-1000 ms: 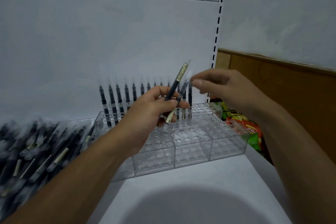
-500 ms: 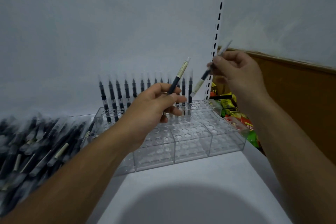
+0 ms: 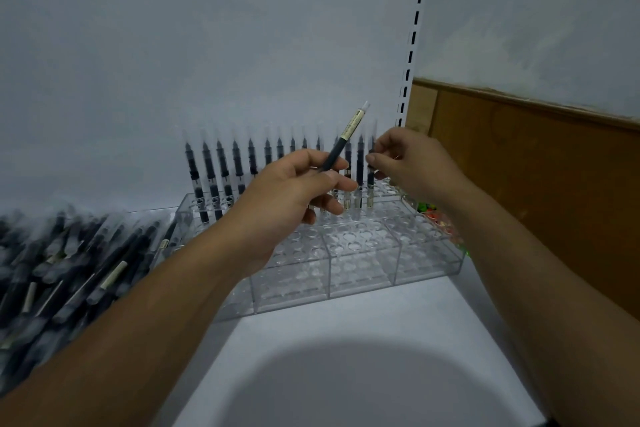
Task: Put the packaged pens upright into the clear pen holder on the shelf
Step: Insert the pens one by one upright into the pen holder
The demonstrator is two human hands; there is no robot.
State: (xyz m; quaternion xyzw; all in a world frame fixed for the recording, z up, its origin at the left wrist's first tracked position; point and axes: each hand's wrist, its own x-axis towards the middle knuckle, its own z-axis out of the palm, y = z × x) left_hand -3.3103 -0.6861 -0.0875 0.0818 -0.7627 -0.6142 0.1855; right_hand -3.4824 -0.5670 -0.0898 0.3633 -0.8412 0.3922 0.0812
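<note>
Seen from the head camera, the right hand (image 3: 412,166) pinches the last pen (image 3: 371,182) at the right end of the far row of pens (image 3: 235,163). That pen stands upright in the clear pen holder (image 3: 360,274) on the shelf (image 3: 346,340), and the pinch is probably meant to seat it straight in its hole. The left hand (image 3: 294,198) grips a spare pen (image 3: 341,146) tilted up and to the right, likely kept close for the next empty hole, and the pile of pens (image 3: 69,253) lies left of the holder.
</note>
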